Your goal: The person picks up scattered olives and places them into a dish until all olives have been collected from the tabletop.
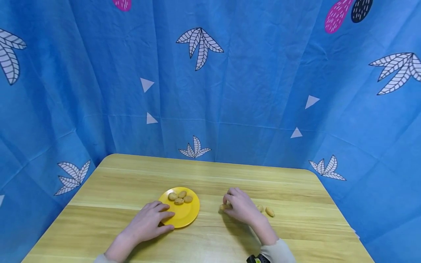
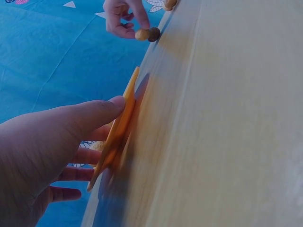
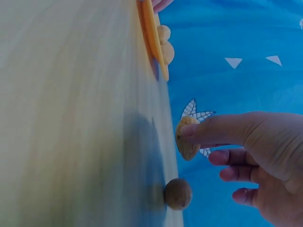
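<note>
My left hand point(image 1: 148, 221) rests at the left rim of a yellow plate point(image 1: 187, 216), its fingers spread over the edge. In the left wrist view the thumb touches the plate's rim. Several small potatoes point(image 1: 179, 201) lie on the plate's far half. To the right of the plate, my right hand point(image 1: 243, 206) pinches a small potato point(image 3: 188, 150) between thumb and fingers, just off the table. Another brown potato point(image 3: 178, 194) sits on the tabletop close to that hand, partly hidden in the head view.
Two more potatoes point(image 1: 270, 212) lie on the wooden table point(image 1: 138, 179), right of my right hand. A blue patterned curtain point(image 1: 210, 95) hangs behind the table and along its sides. A dark band point(image 1: 258, 259) is on the right wrist.
</note>
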`<state>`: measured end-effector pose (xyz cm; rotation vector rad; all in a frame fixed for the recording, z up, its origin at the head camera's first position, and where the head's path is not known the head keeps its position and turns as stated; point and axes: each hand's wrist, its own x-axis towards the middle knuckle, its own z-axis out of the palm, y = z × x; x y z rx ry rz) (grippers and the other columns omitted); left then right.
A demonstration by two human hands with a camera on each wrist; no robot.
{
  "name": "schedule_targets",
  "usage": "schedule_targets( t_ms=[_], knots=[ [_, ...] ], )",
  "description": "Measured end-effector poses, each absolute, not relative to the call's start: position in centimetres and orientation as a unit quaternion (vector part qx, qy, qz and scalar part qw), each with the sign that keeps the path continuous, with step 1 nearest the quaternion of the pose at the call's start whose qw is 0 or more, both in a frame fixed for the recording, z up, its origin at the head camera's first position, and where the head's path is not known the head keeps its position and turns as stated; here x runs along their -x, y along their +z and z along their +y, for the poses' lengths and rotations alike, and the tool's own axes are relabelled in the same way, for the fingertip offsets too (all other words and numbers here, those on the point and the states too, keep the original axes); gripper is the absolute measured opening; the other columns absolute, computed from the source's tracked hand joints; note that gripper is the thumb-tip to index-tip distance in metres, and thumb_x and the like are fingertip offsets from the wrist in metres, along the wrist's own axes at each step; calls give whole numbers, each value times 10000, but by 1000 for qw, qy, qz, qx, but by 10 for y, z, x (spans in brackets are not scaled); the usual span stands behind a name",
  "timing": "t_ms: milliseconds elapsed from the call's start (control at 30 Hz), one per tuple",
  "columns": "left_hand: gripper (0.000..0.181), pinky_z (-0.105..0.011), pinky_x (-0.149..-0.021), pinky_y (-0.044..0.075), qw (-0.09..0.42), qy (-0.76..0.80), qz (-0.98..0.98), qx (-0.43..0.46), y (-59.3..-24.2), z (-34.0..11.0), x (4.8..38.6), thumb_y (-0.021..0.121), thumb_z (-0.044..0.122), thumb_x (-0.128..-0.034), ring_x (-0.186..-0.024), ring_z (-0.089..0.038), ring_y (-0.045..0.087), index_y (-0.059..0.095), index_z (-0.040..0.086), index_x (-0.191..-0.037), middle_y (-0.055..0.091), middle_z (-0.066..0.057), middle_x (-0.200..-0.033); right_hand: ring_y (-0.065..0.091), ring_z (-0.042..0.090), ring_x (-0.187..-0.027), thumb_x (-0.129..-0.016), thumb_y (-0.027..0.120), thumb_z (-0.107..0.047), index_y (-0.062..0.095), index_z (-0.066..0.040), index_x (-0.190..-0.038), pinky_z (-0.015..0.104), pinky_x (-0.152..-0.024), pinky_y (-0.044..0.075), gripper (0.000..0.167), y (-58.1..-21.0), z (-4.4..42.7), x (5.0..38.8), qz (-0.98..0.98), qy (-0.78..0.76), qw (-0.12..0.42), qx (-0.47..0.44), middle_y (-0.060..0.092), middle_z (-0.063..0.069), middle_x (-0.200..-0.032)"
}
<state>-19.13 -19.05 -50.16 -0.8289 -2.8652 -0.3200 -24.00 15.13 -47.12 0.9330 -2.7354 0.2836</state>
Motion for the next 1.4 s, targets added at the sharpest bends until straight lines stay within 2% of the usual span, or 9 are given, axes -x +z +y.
schedule_targets(
  t_ms=[167, 467, 900, 1100, 1400],
  knots=[
    [416, -495, -1018, 438, 73, -103, -953, 276, -502, -190, 191, 671, 512, -859, -1160, -257, 557, 725, 222, -1154, 657, -62, -1246, 518, 145, -856, -754, 826, -229, 658, -177, -826, 328, -718, 455, 190, -465, 142, 242, -933, 90, 127, -325, 546, -50, -894],
    [415, -500, -1012, 437, 68, -100, -954, 273, -501, -189, 192, 670, 516, -859, -1156, -256, 555, 727, 228, -1152, 658, -63, -1243, 508, 147, -846, -751, 822, -213, 660, -175, -814, 302, -738, 470, 177, -457, 122, 246, -926, 82, 139, -342, 549, -43, -886],
    [378, -479, -969, 457, 97, -94, -949, 285, -499, -193, 192, 701, 493, -836, -1096, -237, 570, 750, 212, -1084, 689, -40, -1167, 457, 114, -819, -792, 787, -258, 674, -188, -852, 254, -719, 433, 146, -449, 88, 255, -917, 82, 133, -366, 548, -60, -891],
    [357, -477, -939, 469, 114, -91, -944, 295, -499, -194, 192, 703, 493, -835, -1061, -214, 575, 754, 219, -1059, 694, -24, -1130, 441, 104, -829, -819, 773, -327, 666, -218, -860, 234, -712, 400, 158, -449, 69, 258, -920, 77, 117, -367, 523, -77, -881],
    [347, -468, -927, 474, 121, -79, -942, 302, -498, -196, 193, 690, 511, -835, -1041, -194, 579, 759, 232, -1030, 694, 8, -1090, 483, 102, -878, -837, 754, -365, 677, -225, -907, 228, -759, 442, 175, -451, 37, 259, -918, 59, 96, -381, 555, -72, -927]
  ],
)
